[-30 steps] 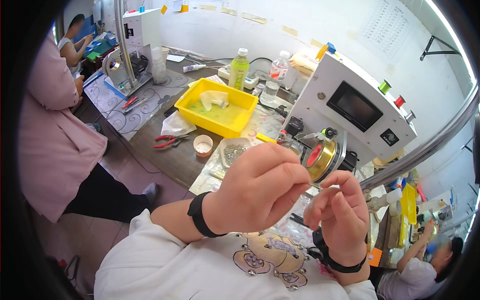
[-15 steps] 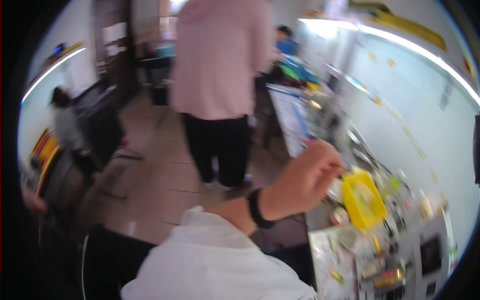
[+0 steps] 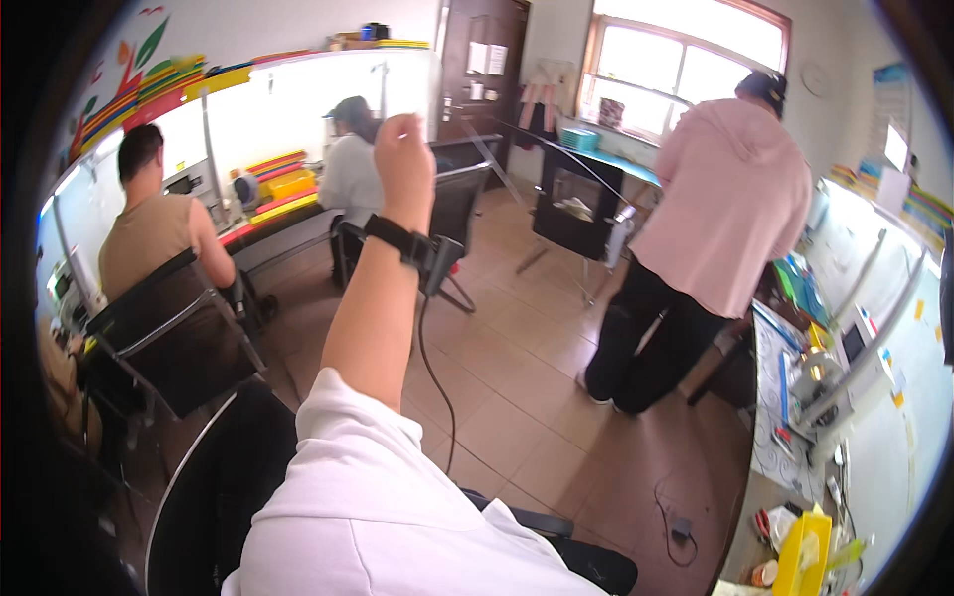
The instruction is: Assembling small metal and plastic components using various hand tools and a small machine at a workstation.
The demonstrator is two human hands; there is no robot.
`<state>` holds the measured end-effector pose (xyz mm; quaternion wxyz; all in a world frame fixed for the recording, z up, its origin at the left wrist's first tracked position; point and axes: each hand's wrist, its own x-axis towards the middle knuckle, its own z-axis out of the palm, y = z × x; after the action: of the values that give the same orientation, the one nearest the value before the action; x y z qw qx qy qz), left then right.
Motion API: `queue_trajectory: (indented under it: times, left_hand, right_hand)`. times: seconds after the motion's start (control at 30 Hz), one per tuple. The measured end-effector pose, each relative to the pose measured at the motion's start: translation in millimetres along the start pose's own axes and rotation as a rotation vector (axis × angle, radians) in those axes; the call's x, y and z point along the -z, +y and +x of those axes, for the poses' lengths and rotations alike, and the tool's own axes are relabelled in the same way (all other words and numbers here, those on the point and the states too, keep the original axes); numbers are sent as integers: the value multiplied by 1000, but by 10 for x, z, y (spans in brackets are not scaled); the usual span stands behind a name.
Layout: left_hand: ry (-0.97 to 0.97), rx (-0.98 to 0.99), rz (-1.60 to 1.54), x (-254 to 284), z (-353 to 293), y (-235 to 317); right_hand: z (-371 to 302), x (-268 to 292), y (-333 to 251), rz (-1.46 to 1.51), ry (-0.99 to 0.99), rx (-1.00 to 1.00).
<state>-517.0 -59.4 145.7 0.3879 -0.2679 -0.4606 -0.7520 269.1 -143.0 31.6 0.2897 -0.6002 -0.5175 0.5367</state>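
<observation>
Head view only: I see my left hand point(image 3: 402, 159) raised high over the floor point(image 3: 517, 377), fingers curled shut, whether on anything I cannot tell; a black wristband point(image 3: 402, 241) sits below it. My right hand is out of frame. Nearest is a black chair point(image 3: 452, 199), beyond my arm

Left hand point(image 3: 402, 159) is hanging raised in open air, nothing touching it; room is lying free above and around it. Below, the tiled floor point(image 3: 517, 387) is running open through the middle of the room. A standing person in pink point(image 3: 720, 219) is blocking the right side by the workbench point(image 3: 775, 437). Black chair point(image 3: 174, 338) and two seated people are closing off the left. Chair point(image 3: 452, 214) beyond the wrist is standing close behind it.
</observation>
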Motion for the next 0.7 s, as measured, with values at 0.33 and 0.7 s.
queue_trajectory:
  times: [0.33,0.7]
  left_hand:
    - [-316,755,1450,3153,394,-2260]
    - [343,849,963,2332,635,-2530]
  right_hand:
    - [381,-906,-488,-163,-72,127]
    - [526,-1500,-1482,-410,24,376]
